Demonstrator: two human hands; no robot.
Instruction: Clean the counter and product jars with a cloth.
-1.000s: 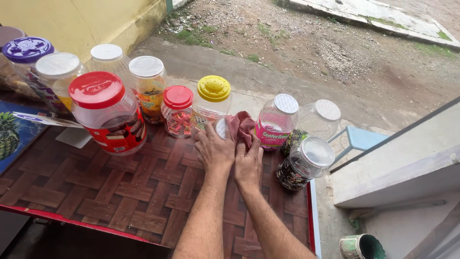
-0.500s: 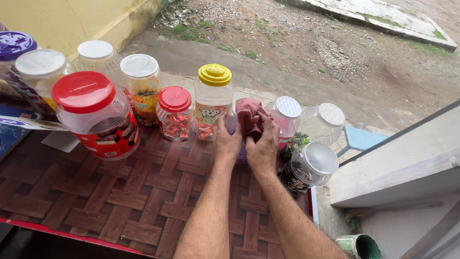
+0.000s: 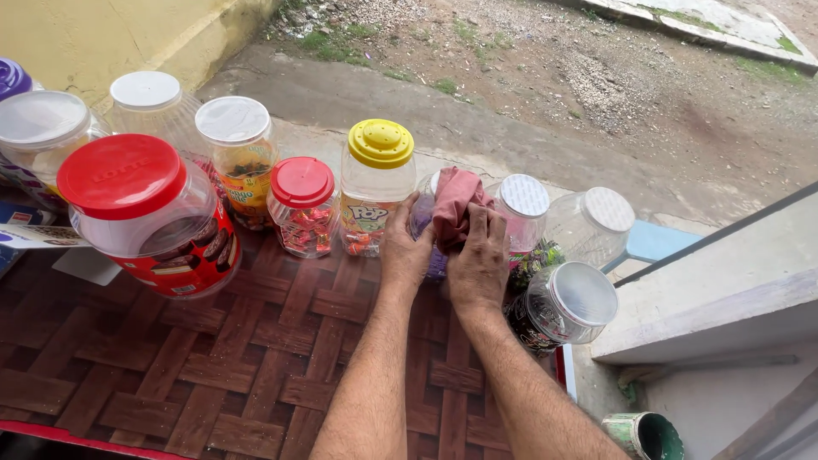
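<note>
We wipe a jar: our left hand steadies it, our right hand grips the cloth. Next calls for rubbing all round.

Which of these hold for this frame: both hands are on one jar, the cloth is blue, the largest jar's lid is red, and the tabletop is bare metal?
1. Both hands are on one jar: true; the left hand and right hand hold the same jar.
2. The cloth is blue: false; it is pinkish red.
3. The largest jar has a red lid: true.
4. The tabletop is bare metal: false; it shows a brown woven pattern.
</note>
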